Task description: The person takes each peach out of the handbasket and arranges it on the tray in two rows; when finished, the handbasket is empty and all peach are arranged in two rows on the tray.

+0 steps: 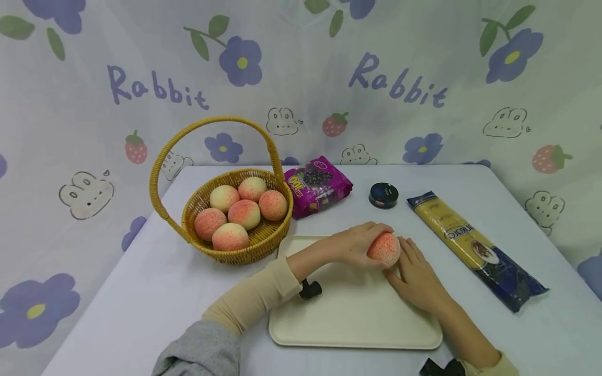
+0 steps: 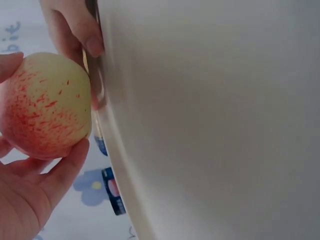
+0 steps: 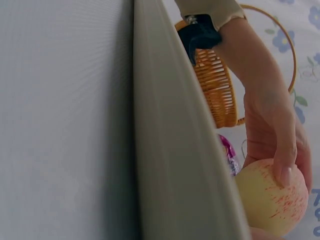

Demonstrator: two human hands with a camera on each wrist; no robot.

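Note:
A round peach (image 1: 384,249), pink-red speckled over pale yellow, is held in my left hand (image 1: 355,245). In the left wrist view, thumb and fingers wrap round this peach (image 2: 47,105). It hangs over the far right part of a cream tray (image 1: 352,318). My right hand (image 1: 418,279) lies along the tray's right edge, its fingers straight and pointing away, the thumb over the rim. Its fingertips are right beside the peach in the head view. In the right wrist view, the tray's side (image 3: 175,130) hides most of that hand.
Left of the tray stands a wicker basket (image 1: 258,254) with a tall handle, holding several peaches. Behind the tray lie a purple snack bag (image 1: 320,185) and a round dark tin (image 1: 383,195). A long blue-and-gold packet (image 1: 477,250) lies to the right. A patterned curtain (image 1: 301,78) hangs behind.

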